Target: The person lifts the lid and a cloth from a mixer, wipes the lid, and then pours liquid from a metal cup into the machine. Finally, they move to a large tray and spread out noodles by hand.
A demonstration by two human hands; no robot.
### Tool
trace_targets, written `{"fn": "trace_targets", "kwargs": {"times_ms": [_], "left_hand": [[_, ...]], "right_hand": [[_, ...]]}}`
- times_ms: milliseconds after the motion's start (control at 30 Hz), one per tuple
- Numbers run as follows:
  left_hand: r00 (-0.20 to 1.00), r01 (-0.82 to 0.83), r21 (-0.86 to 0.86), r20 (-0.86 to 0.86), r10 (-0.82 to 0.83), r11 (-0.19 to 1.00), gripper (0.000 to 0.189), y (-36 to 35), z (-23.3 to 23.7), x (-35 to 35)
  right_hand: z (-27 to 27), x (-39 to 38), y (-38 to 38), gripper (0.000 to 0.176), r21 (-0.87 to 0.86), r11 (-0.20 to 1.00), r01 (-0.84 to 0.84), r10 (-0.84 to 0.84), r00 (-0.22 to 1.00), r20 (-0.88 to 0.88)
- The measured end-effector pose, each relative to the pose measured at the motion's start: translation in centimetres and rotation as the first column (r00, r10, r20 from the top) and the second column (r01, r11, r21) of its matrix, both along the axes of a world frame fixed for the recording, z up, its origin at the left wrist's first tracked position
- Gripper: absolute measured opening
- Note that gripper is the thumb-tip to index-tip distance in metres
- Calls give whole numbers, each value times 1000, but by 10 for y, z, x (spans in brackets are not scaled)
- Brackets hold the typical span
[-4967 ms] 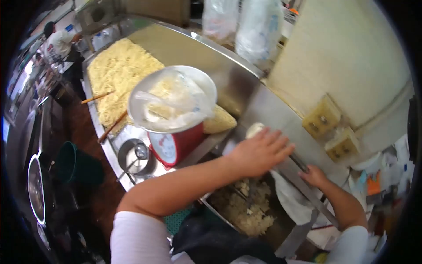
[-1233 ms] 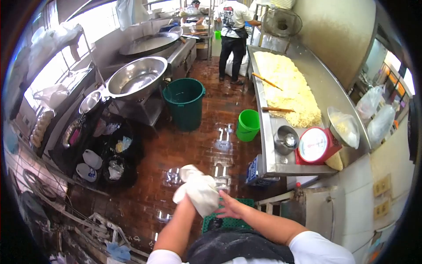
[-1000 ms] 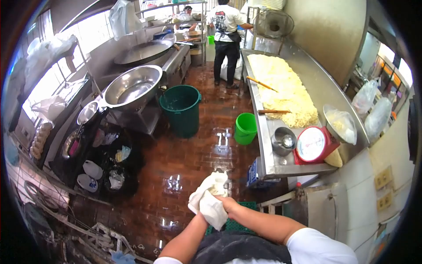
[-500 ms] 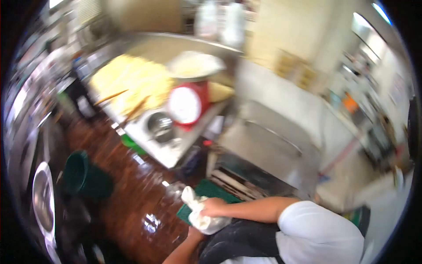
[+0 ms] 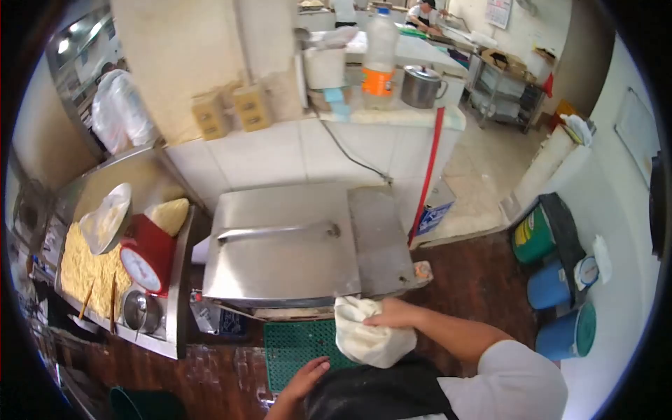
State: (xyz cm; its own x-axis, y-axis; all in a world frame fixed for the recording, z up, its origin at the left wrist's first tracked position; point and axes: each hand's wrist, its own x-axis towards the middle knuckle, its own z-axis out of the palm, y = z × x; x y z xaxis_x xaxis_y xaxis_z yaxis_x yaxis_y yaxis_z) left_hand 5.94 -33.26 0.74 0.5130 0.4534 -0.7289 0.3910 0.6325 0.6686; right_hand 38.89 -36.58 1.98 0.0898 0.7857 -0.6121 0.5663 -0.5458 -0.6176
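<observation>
A bunched cream-white cloth (image 5: 371, 336) hangs in front of the dark apron, with my right hand (image 5: 393, 313) closed on its upper right side. Lower and to the left, my left hand (image 5: 308, 376) is apart from the cloth, empty, its fingers spread a little. Just beyond the cloth stands a steel box-like unit (image 5: 280, 262) with a long bar handle (image 5: 276, 232) on its lid. A green perforated mat (image 5: 297, 343) lies on the floor below the unit, partly hidden by the cloth and my body.
At left, a metal table (image 5: 168, 346) holds yellow shredded food (image 5: 87, 266), a red scale (image 5: 150, 255) and a steel pot (image 5: 140, 308). Blue bins (image 5: 549, 285) line the right wall. A bottle (image 5: 380, 63) and lidded pot (image 5: 421, 87) stand on the ledge. A person (image 5: 422, 15) works far back.
The view has swung right, so the food table now sits at the left and the steel unit near the middle. My left hand has come away from the cloth; my right still holds it.
</observation>
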Motion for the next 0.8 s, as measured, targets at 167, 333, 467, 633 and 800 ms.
{"fn": "trace_targets", "kwargs": {"times_ms": [167,333,467,633,800], "left_hand": [[979,192,196,25,-200,962,54,-11,-8,86],[983,-83,239,182,39,968,51,-23,13,162],[991,-44,415,131,-12,909,49,-14,20,190],[988,122,830,-52,-143,544,50,35,45,244],[962,260,945,-236,-140,198,56,74,40,305]], "right_hand": [[29,123,-25,49,145,931,334,-244,868,-433],[61,188,43,53,246,929,276,-214,944,-250],[45,198,131,74,365,903,228,-281,955,98],[-9,151,132,80,387,894,-224,-90,758,646],[-40,153,124,80,430,874,-228,-102,778,620]]}}
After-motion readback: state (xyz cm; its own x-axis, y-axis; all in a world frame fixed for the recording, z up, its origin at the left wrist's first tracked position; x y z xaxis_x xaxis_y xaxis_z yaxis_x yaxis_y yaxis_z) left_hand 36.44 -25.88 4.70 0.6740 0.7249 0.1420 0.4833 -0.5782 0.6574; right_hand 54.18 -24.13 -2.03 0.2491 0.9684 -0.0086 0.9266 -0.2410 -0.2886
